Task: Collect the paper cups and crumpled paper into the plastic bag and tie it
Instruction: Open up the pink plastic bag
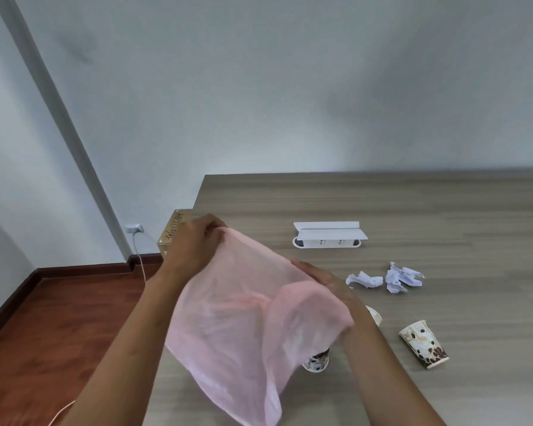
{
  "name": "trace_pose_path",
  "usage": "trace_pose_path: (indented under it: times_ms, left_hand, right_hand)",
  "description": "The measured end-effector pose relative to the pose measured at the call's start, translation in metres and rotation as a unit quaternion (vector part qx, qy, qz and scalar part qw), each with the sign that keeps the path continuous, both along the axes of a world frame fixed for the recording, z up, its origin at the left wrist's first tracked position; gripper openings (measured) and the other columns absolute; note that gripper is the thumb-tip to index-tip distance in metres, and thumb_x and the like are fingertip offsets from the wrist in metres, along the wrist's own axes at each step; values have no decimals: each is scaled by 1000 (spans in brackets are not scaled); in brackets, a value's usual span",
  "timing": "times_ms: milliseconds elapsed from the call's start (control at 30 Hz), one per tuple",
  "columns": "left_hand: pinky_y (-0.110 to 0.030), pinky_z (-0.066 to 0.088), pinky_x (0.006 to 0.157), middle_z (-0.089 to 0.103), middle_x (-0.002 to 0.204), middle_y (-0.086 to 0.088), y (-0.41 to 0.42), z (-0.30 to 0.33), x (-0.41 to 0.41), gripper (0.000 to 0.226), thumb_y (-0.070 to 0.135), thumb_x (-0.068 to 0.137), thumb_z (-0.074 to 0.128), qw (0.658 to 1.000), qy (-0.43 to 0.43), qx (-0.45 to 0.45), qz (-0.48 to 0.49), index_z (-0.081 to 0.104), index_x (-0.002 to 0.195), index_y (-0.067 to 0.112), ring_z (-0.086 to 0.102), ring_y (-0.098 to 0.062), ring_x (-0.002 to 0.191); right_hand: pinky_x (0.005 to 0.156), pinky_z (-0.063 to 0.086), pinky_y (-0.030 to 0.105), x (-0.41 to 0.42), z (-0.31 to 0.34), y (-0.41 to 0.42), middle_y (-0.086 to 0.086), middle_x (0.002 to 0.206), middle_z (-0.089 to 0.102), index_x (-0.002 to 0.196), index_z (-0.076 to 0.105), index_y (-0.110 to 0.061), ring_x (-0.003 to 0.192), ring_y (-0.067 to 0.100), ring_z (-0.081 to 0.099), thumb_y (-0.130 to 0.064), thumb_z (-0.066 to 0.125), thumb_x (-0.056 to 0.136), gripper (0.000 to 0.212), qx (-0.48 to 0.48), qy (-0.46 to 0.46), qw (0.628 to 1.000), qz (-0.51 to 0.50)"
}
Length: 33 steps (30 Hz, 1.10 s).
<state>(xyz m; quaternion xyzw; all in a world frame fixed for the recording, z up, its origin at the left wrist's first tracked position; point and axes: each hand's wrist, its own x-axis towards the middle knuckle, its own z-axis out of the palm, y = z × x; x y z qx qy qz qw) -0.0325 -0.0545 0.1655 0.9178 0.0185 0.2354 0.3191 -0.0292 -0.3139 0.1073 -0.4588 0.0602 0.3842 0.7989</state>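
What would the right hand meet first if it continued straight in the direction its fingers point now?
Probably only the pink plastic bag: the right hand points up-left along it, toward the left hand gripping its far edge. Depth is unclear.

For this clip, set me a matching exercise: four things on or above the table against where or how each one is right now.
Things:
1. thin pink plastic bag
2. crumpled white paper pieces
3. brown-patterned paper cup at far right
4. white socket box with flap

States:
A. lying on its side on the wooden table
B. held up by both hands, left hand and right hand
C. loose on the table, beyond the cups
D. set in the tabletop, flap raised

Pairs: 1-B, 2-C, 3-A, 4-D
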Motion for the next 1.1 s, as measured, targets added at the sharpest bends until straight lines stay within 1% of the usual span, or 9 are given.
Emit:
trace_pose_path:
  times_ms: [133,300,500,567,667,733,800,900,1100]
  left_hand:
    - [-25,40,80,69,88,-2,17,11,1,20,4,91,56,998,-15,-20,62,74,98,10,58,-20,87]
    - [-25,39,77,66,87,0,23,11,0,21,4,92,53,994,-26,-59,88,72,100,9,57,-19,83]
    - [-35,50,87,71,95,-4,36,13,-3,22,7,92,52,984,-46,-111,128,72,100,11,59,-21,85]
    - [-36,50,88,71,94,-2,42,14,-5,21,10,92,52,981,-39,-127,139,72,99,14,60,-21,85]
    - [-30,47,80,71,94,0,47,16,-7,20,13,92,53,977,-29,-149,148,72,98,18,61,-21,86]
    - [-27,43,77,70,94,0,49,16,-9,21,13,92,53,976,-20,-157,150,72,99,17,61,-20,86]
    - [-27,42,78,69,95,0,51,17,-11,21,12,93,52,975,-17,-161,154,71,101,15,60,-20,86]
    - [-26,40,79,65,97,2,54,19,-15,22,10,94,50,971,-11,-172,165,70,102,14,57,-18,90]
    - [-27,40,84,63,97,2,59,21,-19,21,9,93,50,965,0,-191,180,69,100,14,54,-16,95]
  right_hand:
    - [65,61,33,7,-6,-7,10,82,75,85,77,-5,74,22,73,-21,81,73,20,31,-2,999,-17]
    - [82,58,38,11,1,-3,18,101,72,102,72,6,93,28,71,-4,92,55,52,148,-15,988,33]
    - [70,60,37,18,-4,-2,19,93,72,97,72,6,82,28,72,6,93,38,63,143,6,990,1]
    - [78,59,38,21,-5,-2,17,92,71,96,71,6,84,28,71,3,94,35,64,118,36,992,-3]
    - [101,44,41,17,3,0,12,114,66,119,64,-3,109,27,61,-12,90,61,63,67,62,996,9]
    - [96,51,40,13,8,0,11,110,69,115,68,-5,103,26,66,-30,73,84,40,66,59,996,22]
    - [84,56,40,11,11,-2,13,103,72,109,71,-3,95,27,70,-28,72,84,36,89,30,995,29]
    - [91,54,41,13,11,-6,16,107,71,113,66,-1,101,27,69,-18,76,80,39,145,-12,989,2]
    - [87,54,32,20,9,-12,10,93,72,98,76,-5,87,22,70,-27,58,92,29,84,0,994,-75]
